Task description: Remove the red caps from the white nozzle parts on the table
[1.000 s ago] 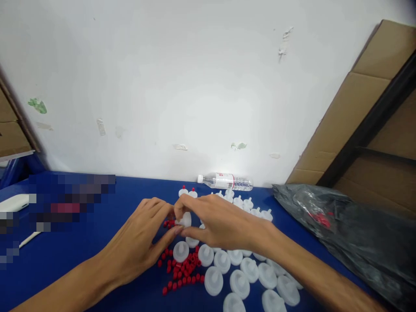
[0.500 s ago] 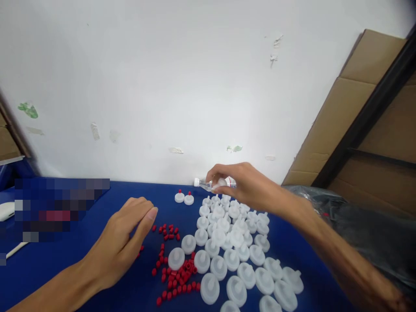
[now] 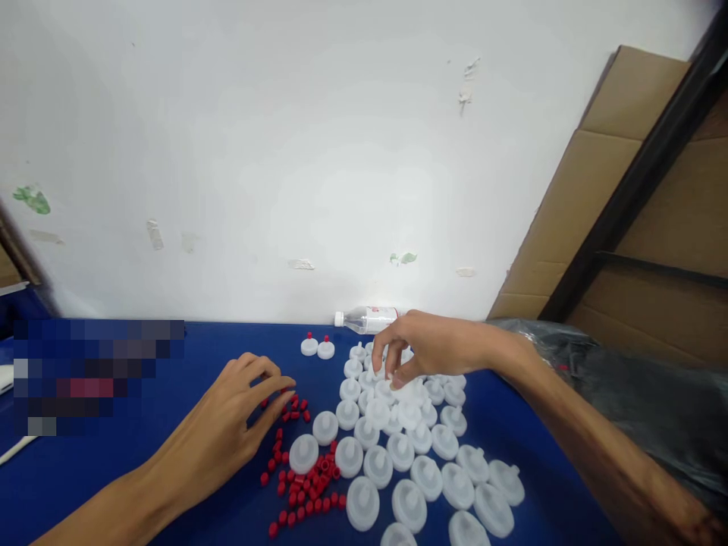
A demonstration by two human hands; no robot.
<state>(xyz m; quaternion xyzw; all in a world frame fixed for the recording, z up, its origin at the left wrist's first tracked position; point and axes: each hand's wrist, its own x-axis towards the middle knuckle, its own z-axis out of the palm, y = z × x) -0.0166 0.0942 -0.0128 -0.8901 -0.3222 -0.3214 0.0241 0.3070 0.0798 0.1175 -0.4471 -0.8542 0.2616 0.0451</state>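
My left hand (image 3: 242, 417) hovers over a group of small red caps (image 3: 294, 409), thumb and forefinger parted above them; I see nothing held. My right hand (image 3: 418, 345) reaches down into a heap of round white caps with short spouts (image 3: 409, 497). Its thumb and fingertips close on one white spouted cap (image 3: 385, 388), which the fingers partly hide. More red caps (image 3: 310, 485) lie between my left hand and the heap. Behind them, two white spouted caps (image 3: 326, 349) stand upright, each with a red cap on its spout.
A clear plastic bottle (image 3: 364, 320) lies on the blue table (image 3: 227, 341) against the white wall (image 3: 255, 152). Cardboard (image 3: 569, 205) and a dark frame rise at the right, above a black plastic bag (image 3: 637, 394). A blurred patch covers the table's left side.
My right hand has come down from in front of the bottle onto the white heap. My left hand has shifted right towards the red caps, its thumb and forefinger spreading.
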